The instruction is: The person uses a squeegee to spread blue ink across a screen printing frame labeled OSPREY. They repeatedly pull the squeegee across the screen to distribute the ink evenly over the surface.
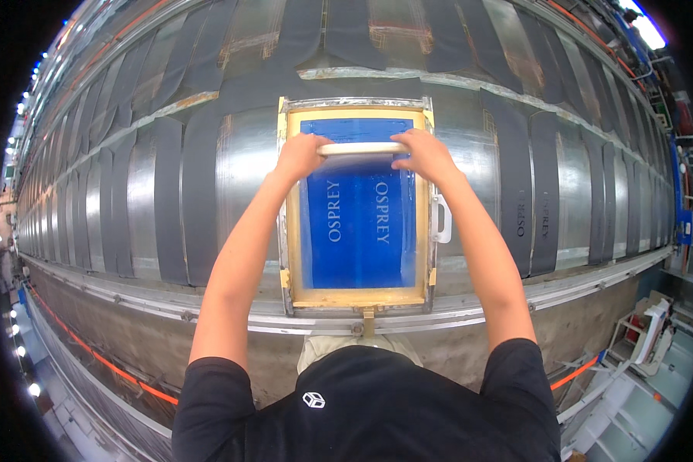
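One squeegee [363,148], long axis left-right

Pale lettering [333,211] marks the blue screen [354,266], dark lettering [520,214] the gray strips [544,146], a white emblem [313,400] the shirt [416,408].

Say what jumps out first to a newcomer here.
The bright blue screen dominates the centre, in a yellow-edged frame. Across its upper part, the left hand and right hand grip a pale bar by its ends. Dark grey strips lie in rows on shiny metal around it.
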The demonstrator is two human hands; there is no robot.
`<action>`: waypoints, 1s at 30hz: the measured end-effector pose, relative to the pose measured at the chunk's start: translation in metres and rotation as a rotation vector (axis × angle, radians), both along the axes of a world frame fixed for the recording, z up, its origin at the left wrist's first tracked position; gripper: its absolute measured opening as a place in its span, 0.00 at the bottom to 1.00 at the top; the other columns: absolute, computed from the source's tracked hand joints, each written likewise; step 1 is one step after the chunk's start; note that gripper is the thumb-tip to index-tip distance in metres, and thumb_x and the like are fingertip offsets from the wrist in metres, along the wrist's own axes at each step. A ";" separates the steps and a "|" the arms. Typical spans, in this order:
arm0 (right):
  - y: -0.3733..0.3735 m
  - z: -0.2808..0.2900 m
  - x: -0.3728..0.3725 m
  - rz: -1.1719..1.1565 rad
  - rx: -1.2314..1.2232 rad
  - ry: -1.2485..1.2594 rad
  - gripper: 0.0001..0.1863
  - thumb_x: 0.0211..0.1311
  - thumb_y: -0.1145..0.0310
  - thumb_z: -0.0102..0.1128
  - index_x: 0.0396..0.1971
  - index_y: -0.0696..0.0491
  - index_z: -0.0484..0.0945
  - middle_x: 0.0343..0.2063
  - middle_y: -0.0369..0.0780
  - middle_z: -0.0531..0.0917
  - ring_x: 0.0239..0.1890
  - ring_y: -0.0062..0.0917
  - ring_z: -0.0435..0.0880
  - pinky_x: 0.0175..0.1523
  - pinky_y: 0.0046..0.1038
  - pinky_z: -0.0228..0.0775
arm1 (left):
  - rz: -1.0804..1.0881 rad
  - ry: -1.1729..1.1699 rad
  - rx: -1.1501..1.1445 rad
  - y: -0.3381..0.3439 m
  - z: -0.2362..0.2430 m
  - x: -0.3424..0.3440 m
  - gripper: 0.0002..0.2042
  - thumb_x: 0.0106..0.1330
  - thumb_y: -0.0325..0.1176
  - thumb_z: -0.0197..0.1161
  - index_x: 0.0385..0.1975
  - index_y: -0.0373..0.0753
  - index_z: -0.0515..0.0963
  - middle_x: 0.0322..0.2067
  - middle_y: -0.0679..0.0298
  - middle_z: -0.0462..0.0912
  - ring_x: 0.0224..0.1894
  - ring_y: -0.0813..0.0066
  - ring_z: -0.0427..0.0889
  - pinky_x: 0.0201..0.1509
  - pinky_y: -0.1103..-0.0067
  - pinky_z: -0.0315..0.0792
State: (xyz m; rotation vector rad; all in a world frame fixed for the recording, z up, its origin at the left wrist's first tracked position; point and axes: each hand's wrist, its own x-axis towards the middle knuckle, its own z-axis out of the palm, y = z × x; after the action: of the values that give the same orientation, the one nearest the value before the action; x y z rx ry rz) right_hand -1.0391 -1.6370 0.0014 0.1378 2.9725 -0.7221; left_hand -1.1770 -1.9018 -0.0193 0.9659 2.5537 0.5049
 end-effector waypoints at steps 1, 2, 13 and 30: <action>0.004 0.000 -0.017 0.005 -0.009 -0.162 0.25 0.51 0.60 0.76 0.52 0.47 0.84 0.51 0.44 0.83 0.58 0.43 0.77 0.61 0.39 0.72 | -0.020 0.000 -0.018 0.006 0.004 -0.011 0.18 0.57 0.30 0.65 0.47 0.58 0.87 0.41 0.61 0.89 0.44 0.57 0.87 0.49 0.66 0.80; 0.007 -0.008 -0.025 -0.036 -0.021 -0.177 0.23 0.51 0.62 0.75 0.50 0.47 0.85 0.49 0.44 0.83 0.57 0.43 0.78 0.60 0.39 0.73 | -0.040 0.001 -0.036 0.010 0.006 -0.018 0.18 0.57 0.29 0.65 0.47 0.58 0.87 0.41 0.61 0.89 0.44 0.58 0.87 0.49 0.66 0.80; -0.085 -0.058 0.159 -0.095 -0.065 0.170 0.18 0.47 0.79 0.66 0.42 0.52 0.85 0.43 0.41 0.84 0.49 0.40 0.79 0.54 0.38 0.76 | 0.068 0.162 0.207 -0.079 -0.039 0.176 0.19 0.51 0.20 0.62 0.42 0.49 0.87 0.43 0.66 0.88 0.46 0.62 0.83 0.49 0.66 0.77; 0.009 -0.058 -0.004 -0.065 -0.033 0.195 0.13 0.47 0.70 0.75 0.37 0.52 0.87 0.38 0.45 0.85 0.47 0.42 0.82 0.53 0.40 0.75 | 0.013 0.152 0.116 0.000 -0.016 0.011 0.14 0.58 0.29 0.65 0.42 0.52 0.88 0.35 0.57 0.88 0.41 0.55 0.86 0.47 0.63 0.79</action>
State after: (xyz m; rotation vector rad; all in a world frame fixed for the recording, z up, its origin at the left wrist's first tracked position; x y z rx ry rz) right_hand -1.0426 -1.6284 -0.0563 0.1719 3.1517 -0.8378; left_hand -1.1662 -1.9015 -0.0351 1.0664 2.6914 0.6117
